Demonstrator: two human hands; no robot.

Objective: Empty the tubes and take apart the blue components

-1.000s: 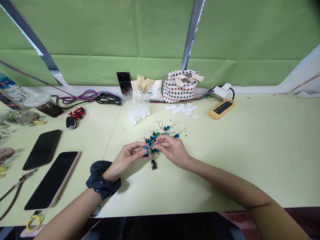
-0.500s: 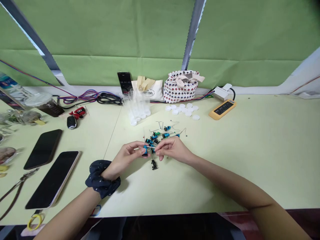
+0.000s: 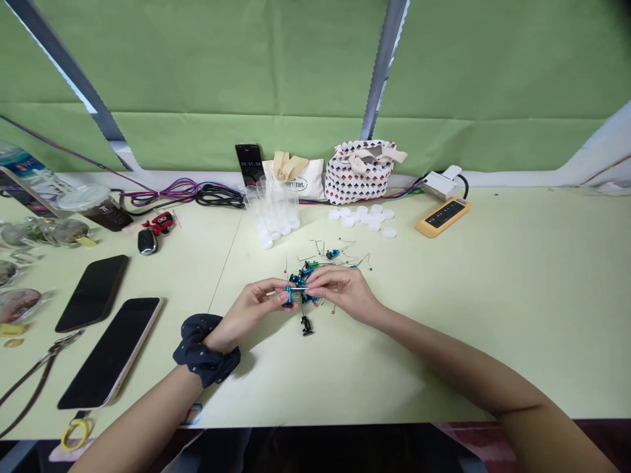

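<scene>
1. Carefully, I pinch a blue metal part point(image 3: 288, 295) on a thin wire point(image 3: 298, 288) between my left hand point(image 3: 251, 305) and my right hand point(image 3: 342, 292). My left fingers are closed on the part, my right fingers on the wire, so neither hand is open. The part sits between my hands, just above the table.
2. This step seems to go best with my fingertips close to the part and my wrists low, since a firm, steady pinch should keep the wire from bending.
3. Just beyond my fingers lies a tangled heap of wired parts point(image 3: 310, 279). I count roughly four more blue ones, one green part point(image 3: 310, 265) and one black part point(image 3: 306, 325) below it, though overlaps make the count uncertain.
4. Farther out stand one bundle of clear plastic tubes point(image 3: 273, 213) and about ten white caps point(image 3: 362, 218).
5. To my left are one scrunchie point(image 3: 204, 349) on my wrist and two black phones point(image 3: 111, 351). A third phone point(image 3: 249, 164) stands at the back.
</scene>
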